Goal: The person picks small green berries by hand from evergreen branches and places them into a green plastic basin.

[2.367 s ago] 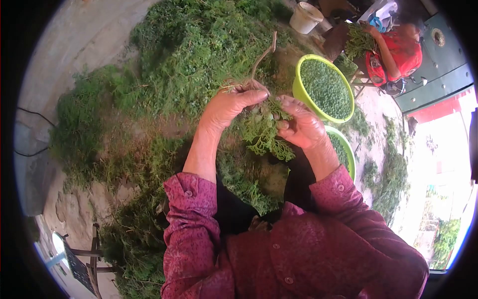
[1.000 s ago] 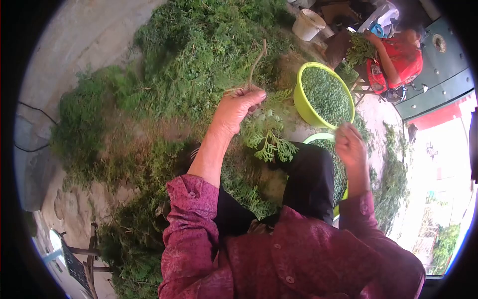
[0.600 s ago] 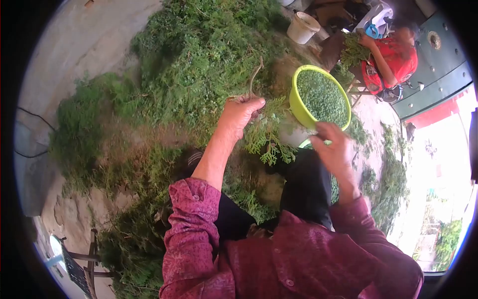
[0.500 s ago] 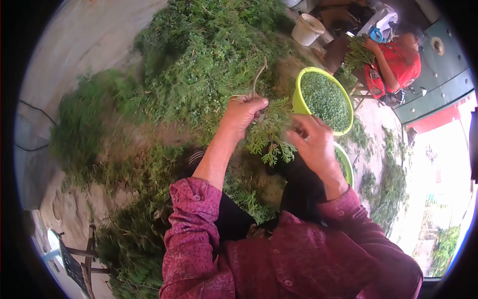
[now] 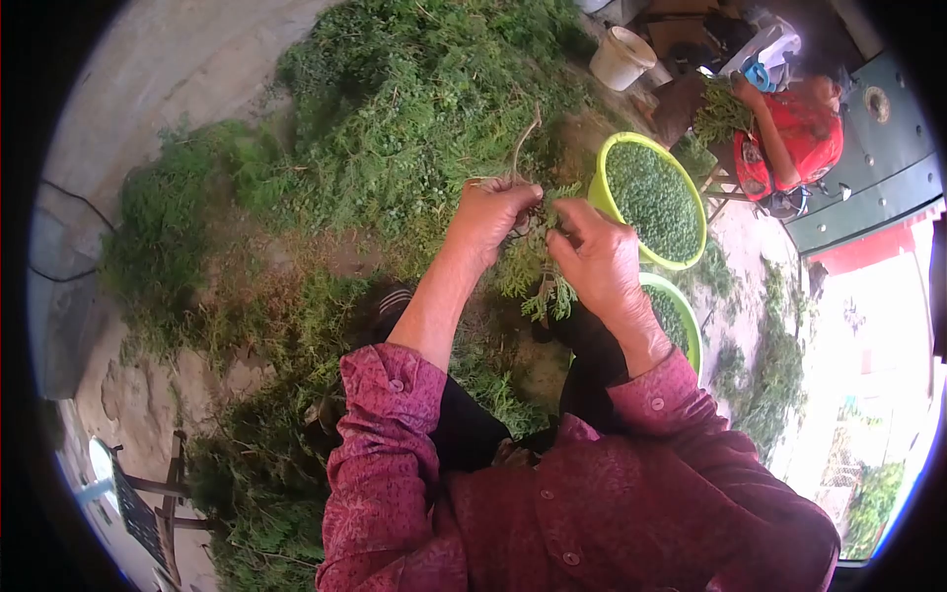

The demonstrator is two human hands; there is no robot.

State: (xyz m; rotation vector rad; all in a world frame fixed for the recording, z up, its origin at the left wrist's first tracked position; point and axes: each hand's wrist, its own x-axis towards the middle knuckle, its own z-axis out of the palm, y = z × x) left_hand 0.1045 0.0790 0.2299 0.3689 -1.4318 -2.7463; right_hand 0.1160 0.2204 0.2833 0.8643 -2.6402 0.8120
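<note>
My left hand (image 5: pixel 493 215) is closed around an evergreen sprig (image 5: pixel 550 296), with its bare brown stem (image 5: pixel 523 138) sticking up past the fingers and flat, scaly green leaves hanging below. Close beside it, my right hand (image 5: pixel 600 255) pinches at the upper foliage of the same sprig, its fingertips partly hidden among the leaves. To the right of my hands stands a yellow-green basin (image 5: pixel 601 187) filled with small green pieces (image 5: pixel 651 202). A second light green basin (image 5: pixel 693 331) sits below it, partly covered by my right forearm.
A large heap of cut evergreen branches (image 5: pixel 414 128) covers the ground ahead and to the left. A person in a red top (image 5: pixel 789 143) sits at upper right, holding greenery (image 5: pixel 720 113). Nearby is a white bucket (image 5: pixel 621 59). A wooden-legged stool (image 5: pixel 158 503) stands at lower left.
My right hand has moved up and left, closing in on the sprig next to my left hand. More of the second basin shows. The view has shifted slightly.
</note>
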